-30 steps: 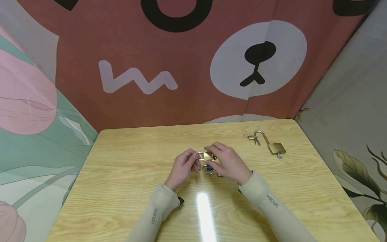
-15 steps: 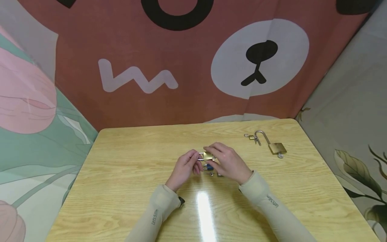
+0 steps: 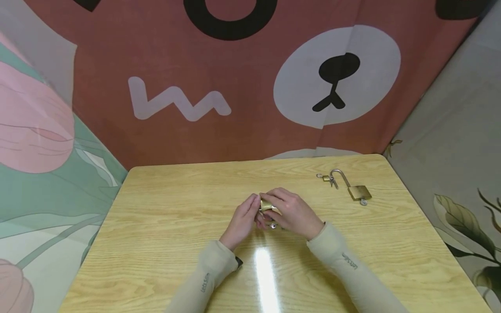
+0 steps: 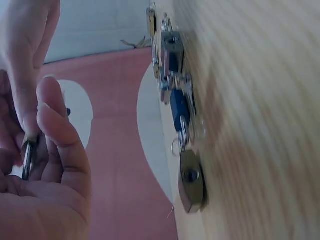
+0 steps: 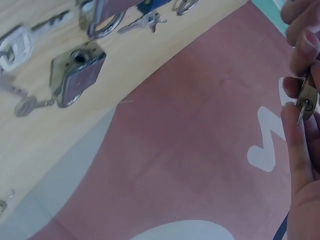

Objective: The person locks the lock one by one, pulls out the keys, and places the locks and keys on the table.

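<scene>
My right hand (image 3: 293,211) pinches a small brass padlock (image 3: 266,205) above the table, thumb and fingers on its body. A key (image 5: 301,113) sticks out of its keyhole in the right wrist view. At the shackle end, my left hand (image 3: 242,224) has its fingers curled about the lock, thumb raised alongside. Between the two hands the left wrist view shows part of the metal shackle (image 4: 28,159); the fingers hide the rest. Just below the hands, a brass padlock (image 4: 191,180), a blue padlock (image 4: 180,109) and a grey padlock (image 4: 173,52) lie in a row.
Toward the back right of the wooden table (image 3: 176,208) lies a large brass padlock (image 3: 359,192), its long shackle swung out. Beside it is a small padlock (image 3: 326,178) with keys. Loose keys (image 5: 34,106) lie near the padlocks. Printed cloth (image 3: 176,143) hangs behind the table.
My left hand has shifted right, up against my right hand, and now covers the shackle that showed before. The held padlock has tilted, and the hands hide more of the blue padlock.
</scene>
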`<state>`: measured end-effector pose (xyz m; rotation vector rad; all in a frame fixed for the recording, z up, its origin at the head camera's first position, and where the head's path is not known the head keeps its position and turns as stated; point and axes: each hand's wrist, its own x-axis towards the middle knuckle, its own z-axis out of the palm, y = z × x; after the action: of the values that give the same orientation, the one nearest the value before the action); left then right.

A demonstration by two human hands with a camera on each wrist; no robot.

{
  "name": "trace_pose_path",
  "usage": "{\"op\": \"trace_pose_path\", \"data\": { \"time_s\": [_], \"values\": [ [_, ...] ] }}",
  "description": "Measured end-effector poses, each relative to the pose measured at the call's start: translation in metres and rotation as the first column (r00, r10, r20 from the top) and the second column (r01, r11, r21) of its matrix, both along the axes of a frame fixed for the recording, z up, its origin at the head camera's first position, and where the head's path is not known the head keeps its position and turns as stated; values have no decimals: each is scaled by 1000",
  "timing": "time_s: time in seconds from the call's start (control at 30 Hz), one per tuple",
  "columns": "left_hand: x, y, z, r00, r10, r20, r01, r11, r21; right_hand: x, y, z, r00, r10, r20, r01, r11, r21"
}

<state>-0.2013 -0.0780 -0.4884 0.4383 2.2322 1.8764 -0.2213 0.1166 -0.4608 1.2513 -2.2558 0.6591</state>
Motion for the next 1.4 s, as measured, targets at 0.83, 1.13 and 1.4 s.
{"op": "trace_pose_path", "data": {
  "time_s": [0.83,1.13,1.4],
  "values": [
    [0,-4,-7,999,33,36,-36,996,79,-4,12,-5,539,167,826,124,954,-274],
    [3,2,-4,998,67,-8,-68,997,-47,-6,10,-5,536,198,820,127,942,-311],
    [5,1,-4,997,68,-33,-69,997,-41,-3,2,-4,605,202,770,114,935,-335]
  ]
}}
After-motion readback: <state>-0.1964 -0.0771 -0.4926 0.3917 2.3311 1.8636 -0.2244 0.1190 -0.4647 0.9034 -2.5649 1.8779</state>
